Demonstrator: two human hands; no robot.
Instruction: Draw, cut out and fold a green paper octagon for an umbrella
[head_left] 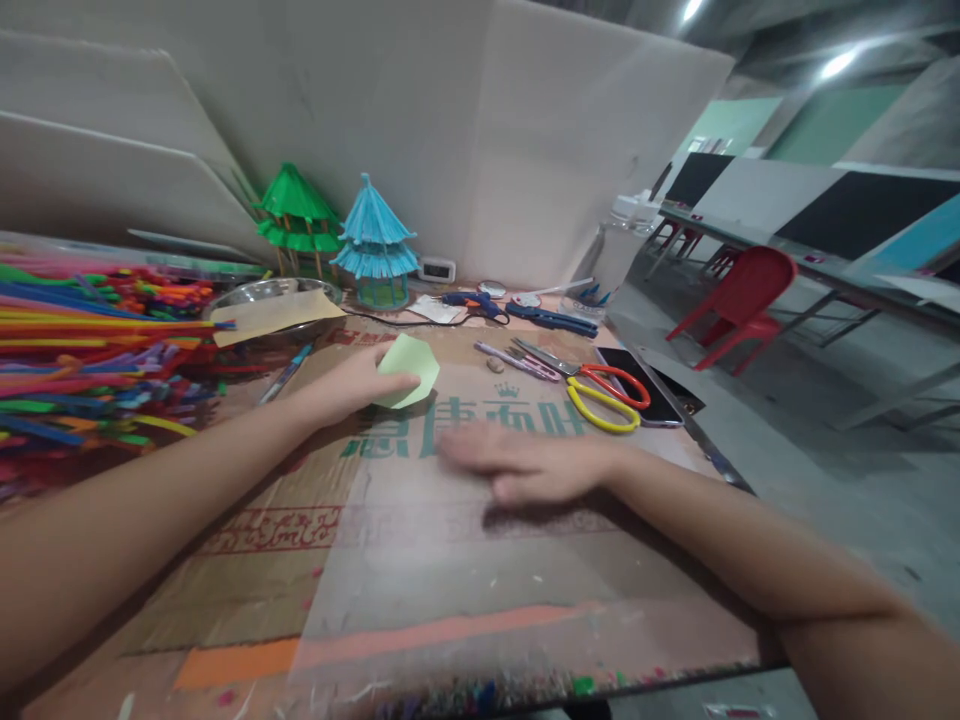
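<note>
My left hand [367, 378] holds a small pale green piece of paper [411, 370], with the thumb lying over it and the other fingers hidden behind it. My right hand [529, 462] is stretched out low over the printed cardboard [277, 530], a little blurred by motion, with nothing in it. A translucent sheet [450, 560] lies on the cardboard under it. Beyond my right hand are scissors [607, 395] with red and yellow handles, and pens [517, 362]. A blue pen [286, 372] lies just beyond my left forearm.
Colourful pipe cleaners [90, 350] fill the left side. Behind stand a green pavilion model [296, 215], a blue one [375, 245], a glass bowl [262, 290], a glue gun [480, 303], pliers [553, 319] and a clear bottle [611, 250]. A phone [645, 385] lies near the right edge.
</note>
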